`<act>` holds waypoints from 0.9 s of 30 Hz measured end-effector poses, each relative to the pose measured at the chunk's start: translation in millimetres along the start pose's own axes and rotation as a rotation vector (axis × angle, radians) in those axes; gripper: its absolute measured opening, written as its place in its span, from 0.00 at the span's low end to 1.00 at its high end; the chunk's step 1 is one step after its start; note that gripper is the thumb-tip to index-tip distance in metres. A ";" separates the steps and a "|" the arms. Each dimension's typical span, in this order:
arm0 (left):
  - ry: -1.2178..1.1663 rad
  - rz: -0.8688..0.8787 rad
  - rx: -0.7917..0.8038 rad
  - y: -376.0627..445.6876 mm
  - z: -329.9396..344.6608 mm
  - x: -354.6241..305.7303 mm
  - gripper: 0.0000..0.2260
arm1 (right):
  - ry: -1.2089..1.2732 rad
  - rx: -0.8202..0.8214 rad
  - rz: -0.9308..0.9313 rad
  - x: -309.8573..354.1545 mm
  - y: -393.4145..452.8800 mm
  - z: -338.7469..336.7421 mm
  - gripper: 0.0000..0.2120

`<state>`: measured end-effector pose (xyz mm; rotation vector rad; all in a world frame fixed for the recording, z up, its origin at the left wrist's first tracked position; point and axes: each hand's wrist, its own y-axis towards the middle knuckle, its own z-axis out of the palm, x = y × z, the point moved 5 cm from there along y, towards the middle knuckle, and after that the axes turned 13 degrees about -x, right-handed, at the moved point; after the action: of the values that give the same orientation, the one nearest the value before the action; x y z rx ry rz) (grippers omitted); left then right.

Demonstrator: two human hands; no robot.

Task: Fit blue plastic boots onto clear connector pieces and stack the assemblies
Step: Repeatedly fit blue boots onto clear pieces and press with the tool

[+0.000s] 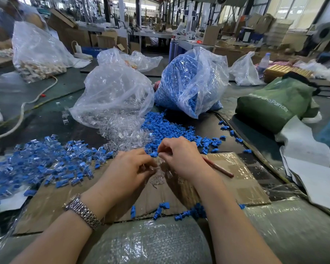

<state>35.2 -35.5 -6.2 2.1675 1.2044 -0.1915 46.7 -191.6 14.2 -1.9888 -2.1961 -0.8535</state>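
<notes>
My left hand [129, 167] and my right hand [181, 157] meet over a sheet of cardboard [242, 180]. The left fingers curl round clear connector pieces [156, 171]. The right fingertips pinch a blue boot [154, 154] just above them. A pile of assembled blue-and-clear pieces [46, 164] lies to the left. Loose blue boots [170, 130] and loose clear connectors [126, 137] are heaped beyond my hands. Behind them stand a bag of clear connectors [114, 96] and a bag of blue boots [191, 82].
A few blue boots [192, 211] lie at the cardboard's near edge. A red pencil [219, 167] lies right of my right hand. A green bag [276, 103] and white sheets [309, 168] sit at the right; a white cable [23, 109] at the left. Bubble wrap [151, 242] covers the near table edge.
</notes>
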 end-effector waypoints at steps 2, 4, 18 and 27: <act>-0.068 -0.057 -0.029 1.1 -4.1 1.2 0.03 | 0.071 -0.004 0.018 0.5 -0.8 -2.5 0.03; -0.194 -0.163 -0.056 1.2 -10.1 5.5 0.04 | 0.167 -0.034 0.048 0.0 -0.5 -6.7 0.03; -1.238 -0.726 0.014 -1.3 -15.0 21.7 0.09 | 0.633 -0.157 -0.065 17.2 -10.8 -26.6 0.07; -1.221 -0.683 0.063 -0.4 -15.2 15.5 0.10 | 0.560 -0.144 -0.138 25.3 -13.8 -27.3 0.06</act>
<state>41.1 -15.3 -0.9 1.1225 1.0530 -1.5626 21.0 -180.8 42.4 -1.4109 -1.9907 -1.4146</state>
